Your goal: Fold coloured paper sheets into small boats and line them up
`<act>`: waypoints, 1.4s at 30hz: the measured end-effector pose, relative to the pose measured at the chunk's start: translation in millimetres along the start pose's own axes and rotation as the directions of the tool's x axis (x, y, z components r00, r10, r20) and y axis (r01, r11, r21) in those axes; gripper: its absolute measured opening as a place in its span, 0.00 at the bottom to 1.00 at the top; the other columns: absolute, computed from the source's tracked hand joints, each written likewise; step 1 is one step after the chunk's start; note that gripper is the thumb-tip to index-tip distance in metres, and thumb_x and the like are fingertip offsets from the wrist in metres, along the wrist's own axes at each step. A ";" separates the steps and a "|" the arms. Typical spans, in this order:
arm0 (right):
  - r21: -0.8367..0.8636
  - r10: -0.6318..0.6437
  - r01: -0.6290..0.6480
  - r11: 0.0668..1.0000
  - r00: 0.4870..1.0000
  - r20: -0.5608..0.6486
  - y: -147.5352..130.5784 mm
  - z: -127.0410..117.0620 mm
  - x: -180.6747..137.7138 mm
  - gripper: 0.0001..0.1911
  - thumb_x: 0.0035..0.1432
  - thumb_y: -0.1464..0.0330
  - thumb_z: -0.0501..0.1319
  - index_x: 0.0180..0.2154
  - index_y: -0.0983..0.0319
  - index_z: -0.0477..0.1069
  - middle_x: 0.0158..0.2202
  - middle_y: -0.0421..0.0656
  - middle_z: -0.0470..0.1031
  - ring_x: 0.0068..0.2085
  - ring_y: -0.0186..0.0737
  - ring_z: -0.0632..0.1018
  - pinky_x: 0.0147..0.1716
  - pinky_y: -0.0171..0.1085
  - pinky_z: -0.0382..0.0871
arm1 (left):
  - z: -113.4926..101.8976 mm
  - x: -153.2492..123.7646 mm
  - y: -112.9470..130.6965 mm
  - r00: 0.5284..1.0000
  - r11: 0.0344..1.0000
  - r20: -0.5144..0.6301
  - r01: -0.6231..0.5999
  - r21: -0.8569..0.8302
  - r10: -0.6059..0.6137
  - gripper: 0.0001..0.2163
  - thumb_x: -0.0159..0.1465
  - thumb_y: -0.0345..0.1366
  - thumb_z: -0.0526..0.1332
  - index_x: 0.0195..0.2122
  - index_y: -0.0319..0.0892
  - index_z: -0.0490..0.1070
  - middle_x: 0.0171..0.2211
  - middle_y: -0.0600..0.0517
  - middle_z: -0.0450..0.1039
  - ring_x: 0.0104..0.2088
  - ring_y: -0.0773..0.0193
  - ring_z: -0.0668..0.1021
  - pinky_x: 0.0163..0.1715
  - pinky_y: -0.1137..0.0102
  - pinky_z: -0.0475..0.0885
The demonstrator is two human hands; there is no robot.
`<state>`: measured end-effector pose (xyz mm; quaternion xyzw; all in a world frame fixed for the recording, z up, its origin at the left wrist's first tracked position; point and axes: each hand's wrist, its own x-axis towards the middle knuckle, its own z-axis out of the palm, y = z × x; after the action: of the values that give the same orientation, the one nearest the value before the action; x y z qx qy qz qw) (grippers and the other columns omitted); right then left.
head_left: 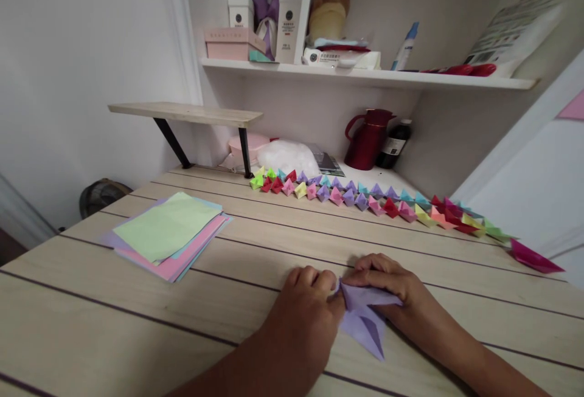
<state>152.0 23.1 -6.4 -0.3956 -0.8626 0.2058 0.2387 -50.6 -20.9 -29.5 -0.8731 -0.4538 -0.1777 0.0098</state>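
Observation:
A partly folded sheet of purple paper (365, 318) is held between my two hands, low over the front part of the wooden table. My left hand (308, 306) has its fingers curled and closed on the paper's left end, which they mostly hide. From the other side my right hand (387, 281) grips the paper's upper edge, fingers bent over it and thumb out of sight beneath. Two pointed flaps stick out, one to the right and one down toward me.
Left on the table (137, 330) lies a stack of coloured paper (171, 227), light green on top. Rows of small folded paper boats (335, 195) line the back, with a larger magenta boat (536, 257) at the right. Behind stand a red jug (369, 140) and a dark bottle (395, 144).

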 end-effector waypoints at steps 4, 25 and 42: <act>-0.108 -0.044 0.045 0.993 0.999 0.015 -2.9 -2.3 -1.3 0.16 0.56 0.74 0.58 0.43 0.53 0.76 0.45 0.46 0.74 0.49 0.49 0.72 0.49 0.49 0.66 | -9.9 2.4 -3.8 0.998 0.994 0.057 0.029 -0.110 -0.022 0.08 0.61 0.36 0.62 0.41 0.45 0.68 0.44 0.52 0.69 0.42 0.58 0.69 0.44 0.60 0.65; -0.197 -0.041 0.050 0.979 0.998 0.049 -10.2 -5.6 -2.7 0.20 0.49 0.77 0.62 0.44 0.56 0.74 0.41 0.45 0.72 0.44 0.47 0.71 0.44 0.44 0.63 | -25.5 8.5 -11.4 0.986 0.954 0.148 0.121 -0.273 -0.083 0.26 0.55 0.29 0.63 0.55 0.57 0.67 0.47 0.50 0.67 0.45 0.58 0.71 0.49 0.55 0.65; 0.122 -0.090 0.052 0.991 0.939 0.332 -11.4 -53.6 -13.0 0.08 0.54 0.70 0.65 0.38 0.54 0.79 0.48 0.42 0.72 0.51 0.42 0.72 0.50 0.40 0.66 | -29.5 8.2 -19.1 0.990 0.977 0.138 0.016 -0.211 0.014 0.17 0.59 0.32 0.63 0.46 0.61 0.75 0.52 0.53 0.69 0.43 0.59 0.73 0.46 0.57 0.66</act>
<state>183.6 15.0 39.5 -0.3091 -0.8918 0.3091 0.1166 -70.4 -8.5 -2.0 -0.8792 -0.4324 -0.1641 -0.1148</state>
